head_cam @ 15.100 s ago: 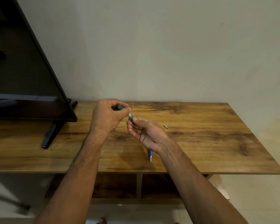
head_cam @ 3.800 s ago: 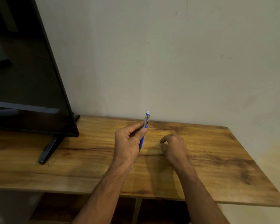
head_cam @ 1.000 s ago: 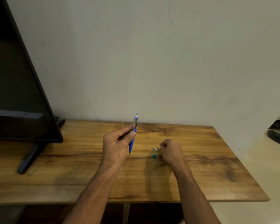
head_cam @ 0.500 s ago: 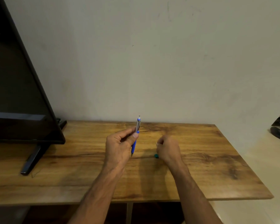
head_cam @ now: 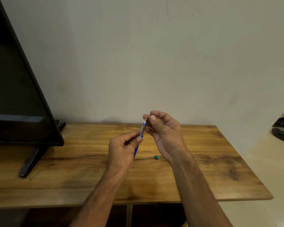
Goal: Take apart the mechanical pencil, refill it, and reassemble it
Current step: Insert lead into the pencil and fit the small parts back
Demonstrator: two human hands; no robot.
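Table (head_cam: pixel 220 161), middle: left hand (head_cam: pixel 121 151) grips pencil (head_cam: pixel 142 130) upright, mid-barrel. Right hand (head_cam: pixel 164 133) pinches tiny cap (head_cam: pixel 148 120), probably, beside pencil top. Green piece (head_cam: pixel 156 157) on table, near right wrist. Step: likely reassembly. Next: line cap over top, press.

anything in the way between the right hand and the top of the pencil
Nothing visible. The right hand, pinching a small piece, is right beside the top of the pencil, which the left hand holds upright. The teal bit lies on the table, well clear.
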